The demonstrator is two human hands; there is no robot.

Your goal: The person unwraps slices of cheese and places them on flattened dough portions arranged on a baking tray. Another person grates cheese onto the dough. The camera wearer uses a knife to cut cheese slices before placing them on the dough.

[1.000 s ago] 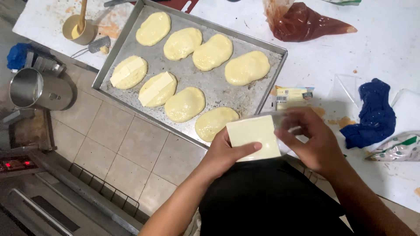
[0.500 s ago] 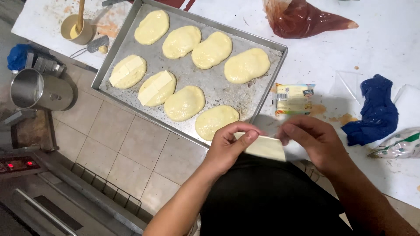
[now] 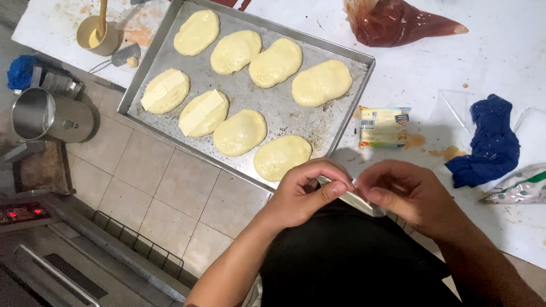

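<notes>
Below the tray point(image 3: 341, 122), cheese slice point(image 3: 355, 200) edge-on, long axis sideways, both hands pinching

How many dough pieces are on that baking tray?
8: four along the far row of the baking tray, four nearer; the two nearer left ones carry cheese slices. None seems hidden.

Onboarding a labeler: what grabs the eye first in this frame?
The metal baking tray at top centre, overhanging the white table's edge, with eight pale oval dough pieces; two at its left carry cheese strips. Near the bottom, the left hand and right hand pinch a wrapped cheese slice between them. A dark red sauce bag lies top right.
</notes>
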